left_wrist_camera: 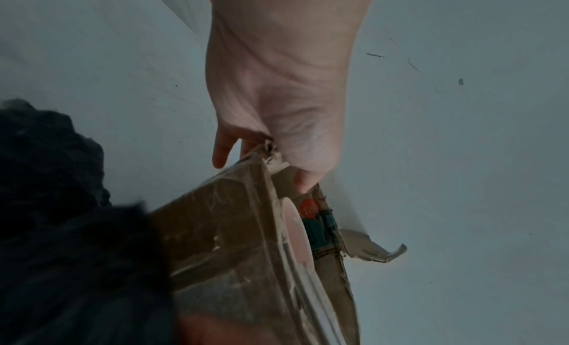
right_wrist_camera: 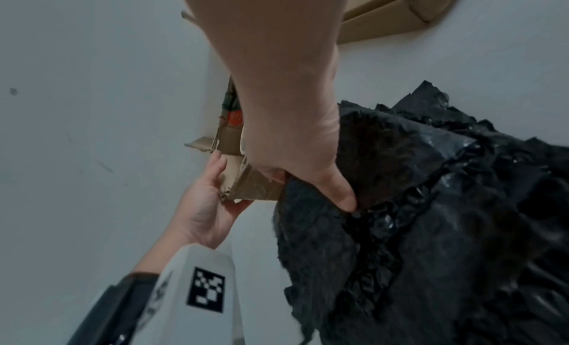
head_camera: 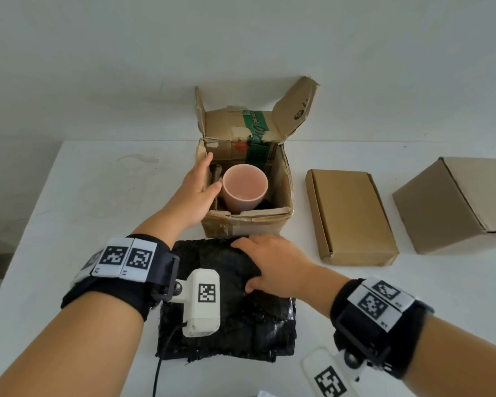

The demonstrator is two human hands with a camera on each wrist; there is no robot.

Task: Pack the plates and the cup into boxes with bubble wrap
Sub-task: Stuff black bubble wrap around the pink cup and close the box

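Pink cup point(head_camera: 244, 188) sits upright inside the open worn box point(head_camera: 249, 224), centre of the head frame, flaps up. Left hand point(head_camera: 196, 193) grips the box's left wall: thumb inside beside the cup, fingers outside. Right hand point(head_camera: 272, 267) lies on the black bubble wrap point(head_camera: 232, 310) just below the box, thumb and fingers pinching a fold of it; right wrist view confirms the pinch. The wrap's top edge touches the box front. Two closed boxes at right: flat box point(head_camera: 352, 216), then taller box point(head_camera: 458, 202) at the frame's right edge. All on a white table point(head_camera: 98, 196). No plates visible.
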